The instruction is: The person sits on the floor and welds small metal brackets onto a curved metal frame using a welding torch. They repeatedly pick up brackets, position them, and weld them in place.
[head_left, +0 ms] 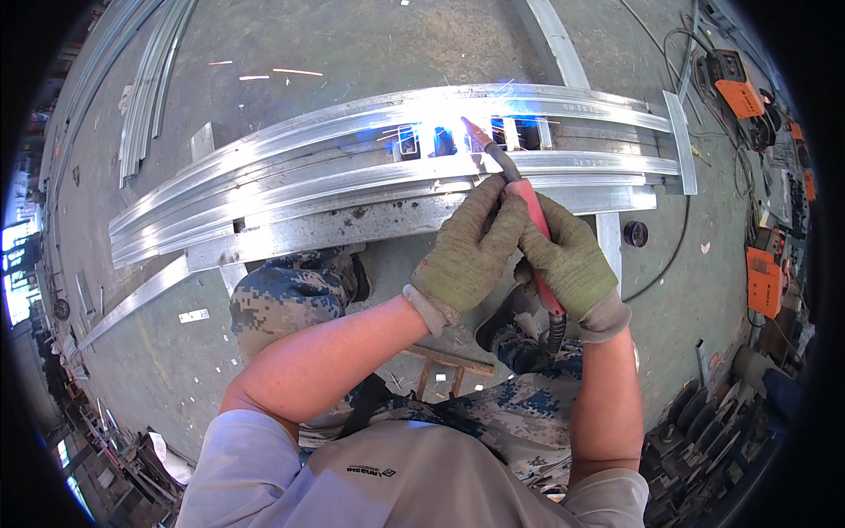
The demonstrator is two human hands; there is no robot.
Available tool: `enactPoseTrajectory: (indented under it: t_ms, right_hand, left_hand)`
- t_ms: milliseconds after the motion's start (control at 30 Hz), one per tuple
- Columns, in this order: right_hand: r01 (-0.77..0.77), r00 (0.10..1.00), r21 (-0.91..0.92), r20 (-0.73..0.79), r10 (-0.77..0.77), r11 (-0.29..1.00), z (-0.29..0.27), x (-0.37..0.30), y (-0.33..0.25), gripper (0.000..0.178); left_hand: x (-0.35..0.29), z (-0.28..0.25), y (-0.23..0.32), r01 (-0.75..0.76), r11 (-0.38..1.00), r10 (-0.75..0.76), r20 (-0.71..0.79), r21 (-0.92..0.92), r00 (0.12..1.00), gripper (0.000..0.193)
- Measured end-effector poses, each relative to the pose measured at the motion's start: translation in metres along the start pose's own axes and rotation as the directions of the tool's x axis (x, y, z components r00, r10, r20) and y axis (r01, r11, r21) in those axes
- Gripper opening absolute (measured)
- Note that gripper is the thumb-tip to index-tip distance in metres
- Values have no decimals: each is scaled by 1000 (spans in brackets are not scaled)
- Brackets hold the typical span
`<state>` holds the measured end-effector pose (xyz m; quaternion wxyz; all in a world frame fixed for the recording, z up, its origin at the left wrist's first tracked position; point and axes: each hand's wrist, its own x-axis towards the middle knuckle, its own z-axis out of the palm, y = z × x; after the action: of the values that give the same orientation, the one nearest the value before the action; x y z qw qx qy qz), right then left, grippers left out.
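Observation:
A red-handled welding torch (534, 209) is gripped in both my hands, its dark curved neck leading up to a bright arc on the metal rails. My right hand (570, 255), in a green work glove, wraps the handle. My left hand (471, 239), gloved alike, closes around the front of the torch near the neck. Blue-white glare hides the spot at the torch tip. Long silvery metal rails (343, 183) lie side by side across the work, with short square tube pieces (407, 141) between them near the arc. Sparks scatter around it.
A flat metal bar (679, 145) crosses the rails' right ends. Orange welding machines (739, 97) and cables stand at the right. Long metal profiles (151, 92) lie on the floor at upper left. A small dark round object (635, 233) sits right of my right hand. A low wooden stool (449, 359) is below me.

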<state>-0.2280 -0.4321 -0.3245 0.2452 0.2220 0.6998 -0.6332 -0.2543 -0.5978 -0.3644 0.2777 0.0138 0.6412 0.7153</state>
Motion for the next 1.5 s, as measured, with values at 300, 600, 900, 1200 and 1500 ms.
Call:
enactPoseTrajectory:
  t_ms: [300,600,900,1200,1500]
  right_hand:
    - [2,1000,6,-16,-2,1000,1,-1,1,59]
    - [9,1000,7,-15,-9,1000,0,-1,1,59]
    - [-4,1000,22,-19,4,1000,-1,-2,2,60]
    - [8,1000,-3,11,-8,1000,0,1,3,59]
    - [3,1000,7,-20,-3,1000,0,-2,1,60]
  left_hand:
    - [1,1,4,36,997,-34,30,-67,999,46]
    - [1,1,3,41,999,-40,17,-36,999,45]
    - [1,3,5,34,996,-32,30,-77,999,45]
    - [0,1,3,31,999,-31,2,-39,1000,44]
    - [2,2,2,32,999,-32,15,-40,999,45]
